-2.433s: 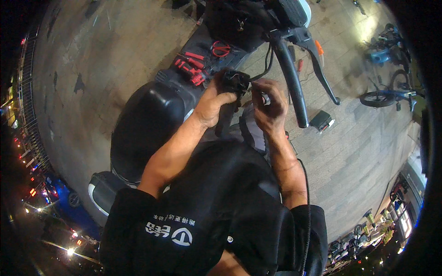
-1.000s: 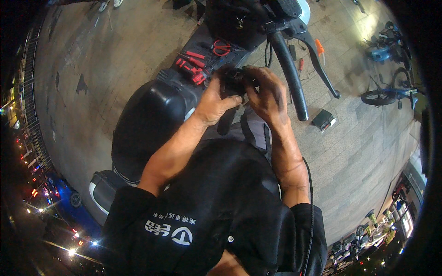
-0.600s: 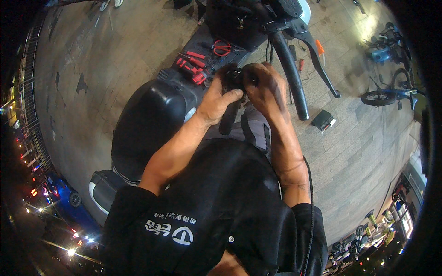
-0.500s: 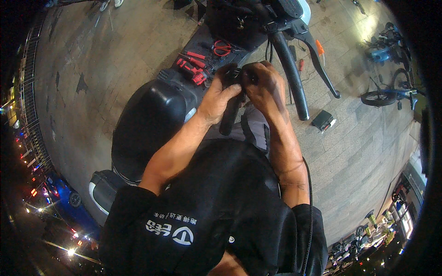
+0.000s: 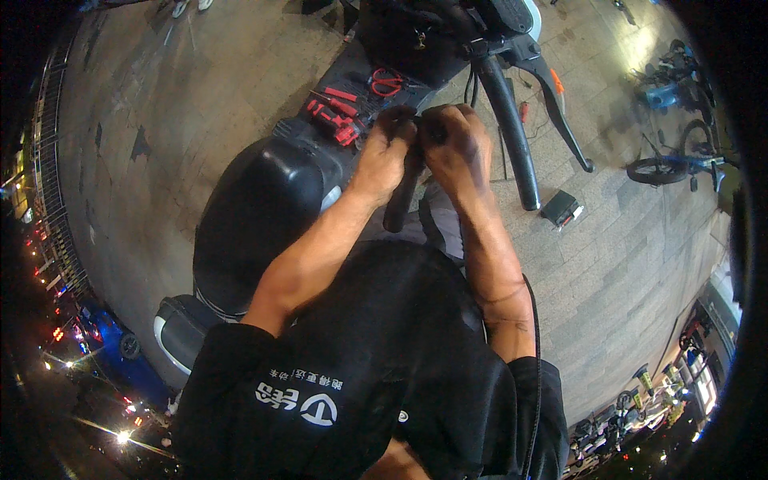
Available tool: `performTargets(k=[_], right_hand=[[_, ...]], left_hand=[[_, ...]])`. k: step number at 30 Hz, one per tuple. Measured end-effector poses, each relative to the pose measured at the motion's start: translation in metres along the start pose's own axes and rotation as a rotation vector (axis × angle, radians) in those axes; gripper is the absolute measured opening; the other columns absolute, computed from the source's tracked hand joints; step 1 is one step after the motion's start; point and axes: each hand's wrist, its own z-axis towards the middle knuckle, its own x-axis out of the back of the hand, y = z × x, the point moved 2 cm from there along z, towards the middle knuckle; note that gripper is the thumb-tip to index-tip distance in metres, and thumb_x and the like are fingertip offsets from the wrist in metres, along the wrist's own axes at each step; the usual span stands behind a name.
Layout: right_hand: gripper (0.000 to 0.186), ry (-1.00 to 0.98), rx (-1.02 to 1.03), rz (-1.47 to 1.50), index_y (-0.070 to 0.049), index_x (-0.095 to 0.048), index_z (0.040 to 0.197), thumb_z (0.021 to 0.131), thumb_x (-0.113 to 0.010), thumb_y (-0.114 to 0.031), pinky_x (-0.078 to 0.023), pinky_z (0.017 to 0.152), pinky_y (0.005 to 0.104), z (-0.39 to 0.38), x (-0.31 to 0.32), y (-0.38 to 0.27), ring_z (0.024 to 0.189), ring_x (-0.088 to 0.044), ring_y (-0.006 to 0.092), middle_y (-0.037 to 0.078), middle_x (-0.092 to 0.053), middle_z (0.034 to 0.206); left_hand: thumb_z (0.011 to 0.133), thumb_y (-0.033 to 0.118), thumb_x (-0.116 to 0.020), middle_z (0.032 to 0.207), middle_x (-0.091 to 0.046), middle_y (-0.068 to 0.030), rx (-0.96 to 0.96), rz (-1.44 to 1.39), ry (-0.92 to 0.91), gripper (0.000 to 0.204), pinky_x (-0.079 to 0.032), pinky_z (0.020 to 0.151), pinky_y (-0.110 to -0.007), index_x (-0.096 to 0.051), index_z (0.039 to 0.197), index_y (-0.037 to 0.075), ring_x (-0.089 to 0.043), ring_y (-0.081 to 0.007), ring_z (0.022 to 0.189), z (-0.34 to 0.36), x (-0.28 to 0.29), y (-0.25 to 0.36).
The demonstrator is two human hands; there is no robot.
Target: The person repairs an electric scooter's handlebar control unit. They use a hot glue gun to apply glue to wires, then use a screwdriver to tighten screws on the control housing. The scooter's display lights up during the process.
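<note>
Both of my hands meet over the scooter's footwell, in front of my body. My left hand is closed, thumb bent, around the upper end of a black tube-shaped handlebar grip, which hangs down towards my lap. Pressed close beside it, my right hand has its fingers curled around a small black part with a round end. My fingers cover most of where the two pieces meet, so I cannot tell whether they are joined. Dark smudges mark both hands.
The scooter's black seat lies to the left. Its mounted handlebar and brake lever reach in at right. Red-handled scissors and a red screwdriver lie on the footboard. A black box sits on the paving beside a bicycle.
My left thumb has moved up from the grip and bent, and the left fingers now cover more of the black part. My right hand has turned slightly. The tools have not moved.
</note>
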Motion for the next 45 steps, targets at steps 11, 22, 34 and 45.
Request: performTargets(k=[11,22,34,45], right_hand=[[0.018,0.205,-0.576,0.767,0.000,-0.059,0.099,0.086,-0.067,-0.008,-0.046,0.062,0.0241,-0.044,-0.002,0.026,0.073,-0.056,0.0108,0.003,-0.060,0.087],[0.021,0.000,-0.750,0.925,0.002,-0.061,0.100,0.086,-0.068,-0.013,-0.045,0.068,0.0251,-0.031,-0.013,0.025,0.078,-0.057,0.0122,0.007,-0.065,0.088],[0.017,0.108,-0.762,1.027,-0.004,-0.055,0.100,0.086,-0.064,-0.005,-0.045,0.068,0.0259,-0.029,-0.017,0.022,0.077,-0.056,0.0127,0.004,-0.061,0.088],[0.019,0.130,-0.672,1.190,-0.006,-0.056,0.101,0.085,-0.063,0.000,-0.049,0.070,0.0251,-0.029,-0.033,0.033,0.082,-0.059,0.0116,0.002,-0.060,0.093]], left_hand=[[0.097,0.019,-0.054,0.105,-0.059,-0.0041,0.043,-0.091,0.022,0.024,-0.047,0.086,-0.029,-0.053,0.118,0.007,-0.055,-0.0135,0.096,-0.001,0.001,-0.010],[0.095,0.019,-0.056,0.110,-0.059,-0.0045,-0.018,-0.072,-0.024,0.028,-0.041,0.096,-0.030,-0.055,0.119,0.006,-0.053,-0.0145,0.104,-0.003,-0.009,0.000],[0.092,0.012,-0.054,0.107,-0.059,-0.0056,-0.113,0.113,0.003,0.022,-0.038,0.095,-0.029,-0.058,0.112,0.005,-0.051,-0.0146,0.102,0.000,-0.018,0.006],[0.089,0.003,-0.055,0.105,-0.062,-0.0077,-0.006,0.020,0.054,0.023,-0.048,0.087,-0.028,-0.057,0.112,-0.001,-0.057,-0.0142,0.096,0.006,-0.018,0.001]])
